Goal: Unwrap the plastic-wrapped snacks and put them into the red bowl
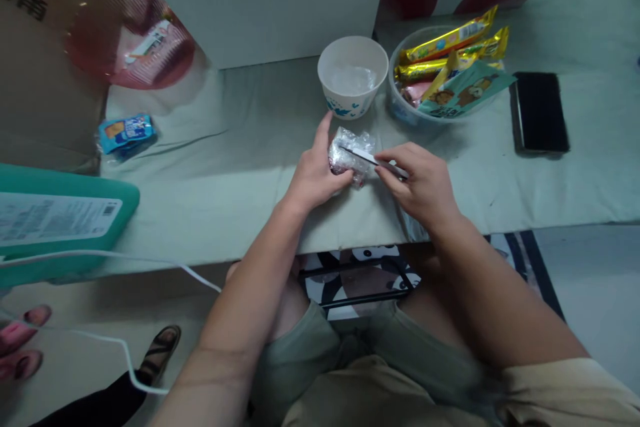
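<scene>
My left hand (316,172) steadies a small bundle wrapped in clear bubble wrap (342,152) on the cloth, its thumb at the near side and a finger stretched along the far left side. Between the thumb and fingers of my right hand (420,180) is a slim, pointed metal tool (364,155), whose dark tip lies over the wrap; whether it is a pair of tweezers or a blade I cannot tell. What the wrap contains is hidden. Just beyond the bundle stands a white paper bowl (353,73) with blue marks and some clear plastic inside.
A clear tub (400,107) of yellow-wrapped snacks stands right of the bowl, near a black phone (540,113). Cardboard boxes (270,0) line the back. At left are a blue snack packet (126,133), a green container (65,213) and a white cable (125,255). Another person's foot (161,350) shows below.
</scene>
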Action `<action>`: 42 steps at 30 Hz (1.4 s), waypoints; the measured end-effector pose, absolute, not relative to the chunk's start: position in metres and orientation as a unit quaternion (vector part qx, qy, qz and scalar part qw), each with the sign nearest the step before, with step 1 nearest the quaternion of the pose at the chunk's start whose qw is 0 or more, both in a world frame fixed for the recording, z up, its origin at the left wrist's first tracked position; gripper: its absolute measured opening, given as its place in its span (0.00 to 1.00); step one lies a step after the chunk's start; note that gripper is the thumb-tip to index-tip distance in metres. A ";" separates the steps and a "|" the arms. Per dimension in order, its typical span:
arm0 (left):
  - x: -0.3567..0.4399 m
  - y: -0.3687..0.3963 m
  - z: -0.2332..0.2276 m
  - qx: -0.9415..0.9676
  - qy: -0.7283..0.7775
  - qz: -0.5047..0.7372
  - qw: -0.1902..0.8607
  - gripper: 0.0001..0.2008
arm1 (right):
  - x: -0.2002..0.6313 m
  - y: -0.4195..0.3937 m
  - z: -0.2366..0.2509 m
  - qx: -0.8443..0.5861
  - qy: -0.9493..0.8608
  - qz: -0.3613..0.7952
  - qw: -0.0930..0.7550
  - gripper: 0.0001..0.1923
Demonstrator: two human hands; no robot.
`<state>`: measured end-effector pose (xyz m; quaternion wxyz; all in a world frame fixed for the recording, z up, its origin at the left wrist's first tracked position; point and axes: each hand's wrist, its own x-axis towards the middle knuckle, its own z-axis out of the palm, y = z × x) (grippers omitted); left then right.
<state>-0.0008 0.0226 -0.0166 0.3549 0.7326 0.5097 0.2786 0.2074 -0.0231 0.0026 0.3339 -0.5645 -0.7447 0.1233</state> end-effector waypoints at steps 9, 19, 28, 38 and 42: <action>-0.006 0.028 -0.018 0.731 0.532 0.282 0.319 0.40 | 0.260 -0.037 0.006 -0.639 -0.721 0.161 0.214 0.08; -0.010 0.025 -0.003 0.735 0.545 0.327 0.237 0.17 | 0.271 -0.028 -0.001 -0.687 -0.685 0.063 0.235 0.09; -0.015 0.020 0.007 0.505 0.522 0.382 0.572 0.07 | 0.224 -0.019 0.002 -0.501 -0.781 0.170 0.332 0.29; -0.040 0.009 0.011 0.518 0.576 0.353 0.525 0.09 | 0.202 -0.004 0.007 -0.500 -0.810 0.204 0.227 0.24; -0.057 0.016 0.004 0.496 0.628 0.368 0.473 0.11 | 0.223 -0.018 0.010 -0.532 -0.770 0.200 0.289 0.12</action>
